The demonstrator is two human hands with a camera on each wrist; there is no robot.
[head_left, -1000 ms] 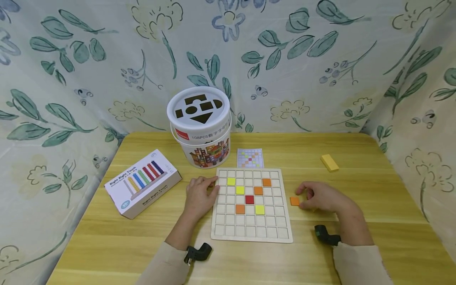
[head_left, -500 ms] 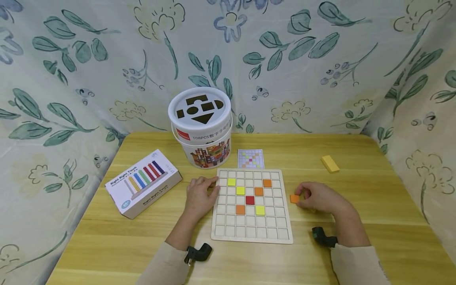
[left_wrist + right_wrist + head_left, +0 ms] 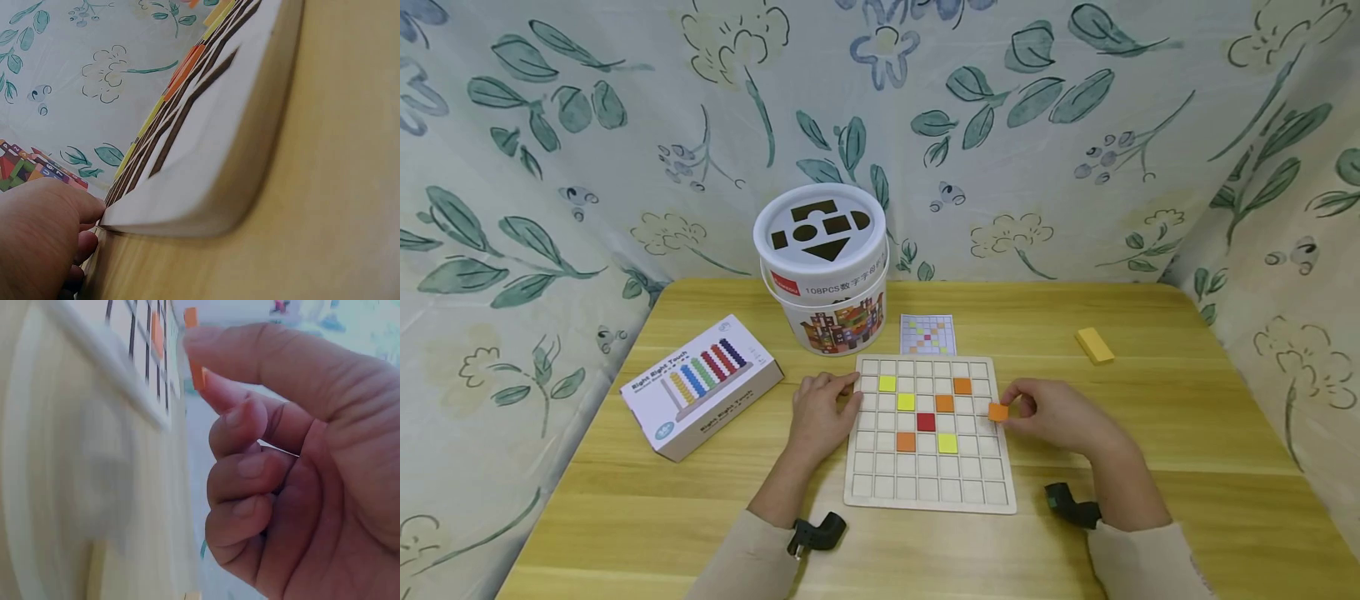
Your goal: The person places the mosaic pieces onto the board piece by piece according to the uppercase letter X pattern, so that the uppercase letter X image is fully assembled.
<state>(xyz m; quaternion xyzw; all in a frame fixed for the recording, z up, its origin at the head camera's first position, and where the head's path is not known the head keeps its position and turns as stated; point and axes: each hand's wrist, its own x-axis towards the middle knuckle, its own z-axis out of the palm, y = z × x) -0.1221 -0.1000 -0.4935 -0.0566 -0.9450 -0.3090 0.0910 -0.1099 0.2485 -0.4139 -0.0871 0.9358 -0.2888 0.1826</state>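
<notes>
A pale wooden grid board point(image 3: 874, 487) lies flat, with yellow, orange and one red square tile point(image 3: 927, 422) in some cells. My right hand point(image 3: 1052, 417) pinches an orange square tile point(image 3: 997, 412) between thumb and index finger, raised over the board's right edge; its other fingers are curled in the right wrist view, where the tile point(image 3: 198, 375) is seen edge-on. My left hand point(image 3: 822, 417) rests thumb and index finger against the board's left edge. In the left wrist view, a finger of that hand point(image 3: 40, 231) touches the board's side point(image 3: 206, 219); its remaining fingers are partly hidden.
Behind the board lies a small card point(image 3: 927, 335) with a coloured grid pattern. A white lidded bucket point(image 3: 823, 283) stands at the back, and a white box point(image 3: 700, 387) lies at left. One yellow block point(image 3: 1094, 345) sits at the back right of the wooden table point(image 3: 1187, 375).
My right hand has taken hold of the orange tile, lifted it from the table and carried it left to the board's right edge. My left hand stays where it was.
</notes>
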